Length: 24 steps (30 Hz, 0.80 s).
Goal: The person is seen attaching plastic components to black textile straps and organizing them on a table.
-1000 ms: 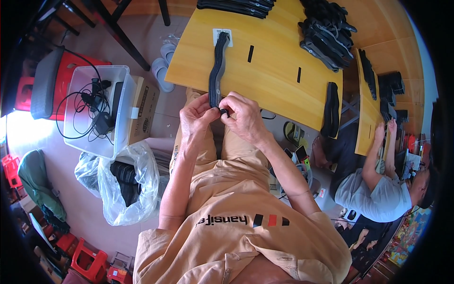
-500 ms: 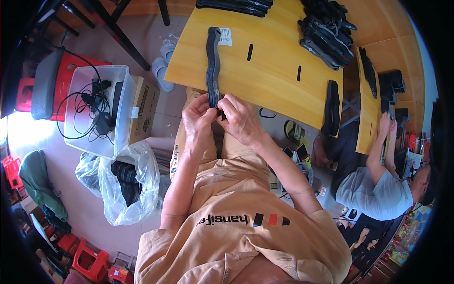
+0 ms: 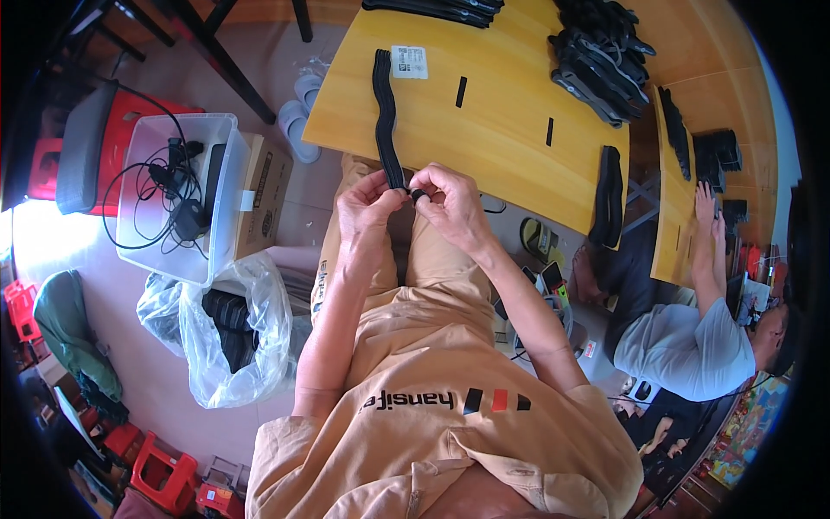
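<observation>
A long black ribbed fabric strap (image 3: pixel 386 121) lies on the yellow table (image 3: pixel 493 130) and runs over its near edge toward me. My left hand (image 3: pixel 367 204) pinches the near end of the strap between thumb and fingers. Close beside it, my right hand (image 3: pixel 448 204) is closed on a small black end piece at the strap's tip; its exact form is mostly covered by my fingers. A white printed label (image 3: pixel 410 62) sits next to the strap's far end.
Dark straps are stacked at the table's far edge (image 3: pixel 437 10), with a heap (image 3: pixel 598 65) at far right and a folded strap (image 3: pixel 607 195) at the right corner. Left are a cable-filled plastic bin (image 3: pixel 229 160) and a plastic bag (image 3: pixel 281 346). Another person (image 3: pixel 687 350) works at right.
The strap has turned from showing its grey side to its black ribbed side. My right hand has shifted slightly right, away from my left, with the end piece. The other person's hands moved.
</observation>
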Available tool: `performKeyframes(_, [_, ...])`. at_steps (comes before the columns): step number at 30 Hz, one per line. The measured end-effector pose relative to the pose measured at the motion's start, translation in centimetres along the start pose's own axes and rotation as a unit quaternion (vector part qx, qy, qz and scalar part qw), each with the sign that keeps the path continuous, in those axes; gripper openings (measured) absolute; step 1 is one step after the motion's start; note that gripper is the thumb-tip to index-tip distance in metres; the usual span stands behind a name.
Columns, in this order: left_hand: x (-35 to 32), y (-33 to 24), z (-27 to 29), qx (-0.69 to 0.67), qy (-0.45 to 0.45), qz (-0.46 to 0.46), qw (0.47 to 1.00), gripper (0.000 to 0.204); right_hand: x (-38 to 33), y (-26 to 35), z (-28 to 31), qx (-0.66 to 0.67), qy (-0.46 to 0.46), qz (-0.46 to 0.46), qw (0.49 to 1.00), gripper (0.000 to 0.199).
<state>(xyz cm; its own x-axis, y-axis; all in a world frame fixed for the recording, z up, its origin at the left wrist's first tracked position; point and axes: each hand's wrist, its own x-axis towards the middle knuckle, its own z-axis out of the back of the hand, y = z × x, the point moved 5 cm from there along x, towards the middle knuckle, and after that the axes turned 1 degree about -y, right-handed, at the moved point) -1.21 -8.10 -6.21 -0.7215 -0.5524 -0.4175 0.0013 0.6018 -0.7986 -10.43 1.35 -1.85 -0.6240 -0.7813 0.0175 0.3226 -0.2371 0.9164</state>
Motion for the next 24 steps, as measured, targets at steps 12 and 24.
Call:
performKeyframes(12, [-0.6, -0.4, -1.1, 0.05, -0.012, -0.081, 0.995, 0.031, 0.0, 1.9, 0.9, -0.03, -0.006, -0.027, 0.999, 0.011])
performKeyframes(24, [-0.7, -0.2, -1.1, 0.013, -0.016, -0.052, 0.998, 0.032, -0.7, 3.0, 0.7, -0.111, -0.061, 0.022, 0.992, 0.014])
